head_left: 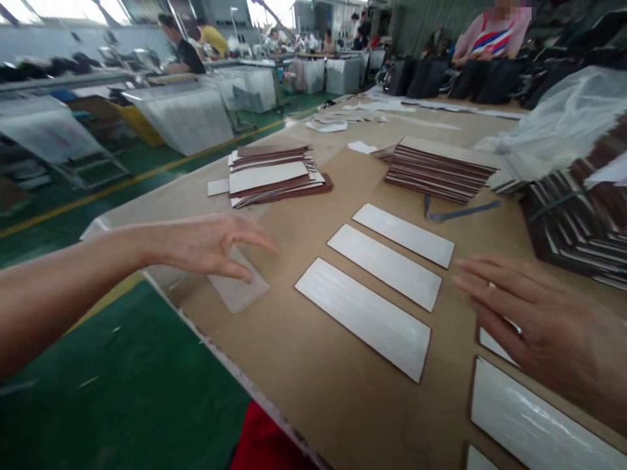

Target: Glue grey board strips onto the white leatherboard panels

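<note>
My left hand (215,247) hovers with thumb and fingers apart over a translucent sheet (241,287) at the table's left edge, nothing between them. At the right, my right hand (533,313) has its fingers extended above white strips, holding nothing visible. Between the hands lie three white strips with dark edges: a far one (404,234), a middle one (386,266) and a wider near one (365,316). Another wide white piece (543,418) lies below my right hand, and parts of others show beside it.
Behind the strips stand a stack of brown and white pieces (274,175) and a brown stack (441,170). A dark strap (463,212) lies near the latter. More stacks (582,222) and clear plastic (578,111) fill the right. A person (494,36) is across the table.
</note>
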`<state>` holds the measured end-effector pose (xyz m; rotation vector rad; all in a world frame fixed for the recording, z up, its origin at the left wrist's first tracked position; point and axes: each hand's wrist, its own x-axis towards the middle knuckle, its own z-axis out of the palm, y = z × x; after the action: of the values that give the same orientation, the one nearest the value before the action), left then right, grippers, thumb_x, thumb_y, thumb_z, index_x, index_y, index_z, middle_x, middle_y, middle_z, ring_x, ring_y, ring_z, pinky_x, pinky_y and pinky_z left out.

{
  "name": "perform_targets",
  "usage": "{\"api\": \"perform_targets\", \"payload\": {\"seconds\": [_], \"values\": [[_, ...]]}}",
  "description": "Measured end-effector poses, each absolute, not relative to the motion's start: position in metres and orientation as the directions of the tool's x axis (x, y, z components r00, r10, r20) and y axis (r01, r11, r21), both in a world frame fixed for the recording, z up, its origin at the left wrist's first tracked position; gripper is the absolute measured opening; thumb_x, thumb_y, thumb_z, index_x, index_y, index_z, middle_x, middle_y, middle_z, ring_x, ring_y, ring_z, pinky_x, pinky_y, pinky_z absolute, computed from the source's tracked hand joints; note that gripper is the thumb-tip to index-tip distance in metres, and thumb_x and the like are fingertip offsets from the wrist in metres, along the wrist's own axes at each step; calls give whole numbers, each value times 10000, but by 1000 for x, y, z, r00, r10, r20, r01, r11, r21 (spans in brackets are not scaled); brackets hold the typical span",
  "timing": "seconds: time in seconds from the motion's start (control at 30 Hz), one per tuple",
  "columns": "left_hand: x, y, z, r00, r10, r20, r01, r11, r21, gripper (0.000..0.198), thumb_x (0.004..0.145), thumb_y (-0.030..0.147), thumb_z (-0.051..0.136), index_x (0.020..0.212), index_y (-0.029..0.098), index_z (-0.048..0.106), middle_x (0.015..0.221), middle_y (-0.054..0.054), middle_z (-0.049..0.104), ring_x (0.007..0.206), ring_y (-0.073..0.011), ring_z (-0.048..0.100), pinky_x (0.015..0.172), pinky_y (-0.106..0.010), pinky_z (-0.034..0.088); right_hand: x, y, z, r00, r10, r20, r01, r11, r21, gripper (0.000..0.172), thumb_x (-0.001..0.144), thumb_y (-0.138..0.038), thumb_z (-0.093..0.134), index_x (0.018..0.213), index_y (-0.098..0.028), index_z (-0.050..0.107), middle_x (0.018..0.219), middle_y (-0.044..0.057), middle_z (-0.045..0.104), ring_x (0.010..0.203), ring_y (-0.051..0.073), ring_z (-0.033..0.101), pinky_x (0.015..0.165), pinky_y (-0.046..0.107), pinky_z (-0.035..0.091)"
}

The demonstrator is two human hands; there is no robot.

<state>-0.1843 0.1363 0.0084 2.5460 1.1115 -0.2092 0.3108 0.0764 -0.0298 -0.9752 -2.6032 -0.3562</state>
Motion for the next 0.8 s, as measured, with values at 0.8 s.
{"api": "perform_targets", "payload": {"seconds": [0.8], "values": [[-251,114,-8,679,692,-243,734,-642,221,609,750,146,681,1347,238,611,1393,-48,633,1239,-210,587,1115,-409,425,260,-21,-12,-693,607,389,646,762,-37,369,955,-168,515,1279,-262,663,1273,52,730,1126,258,718,933,438,644]]}}
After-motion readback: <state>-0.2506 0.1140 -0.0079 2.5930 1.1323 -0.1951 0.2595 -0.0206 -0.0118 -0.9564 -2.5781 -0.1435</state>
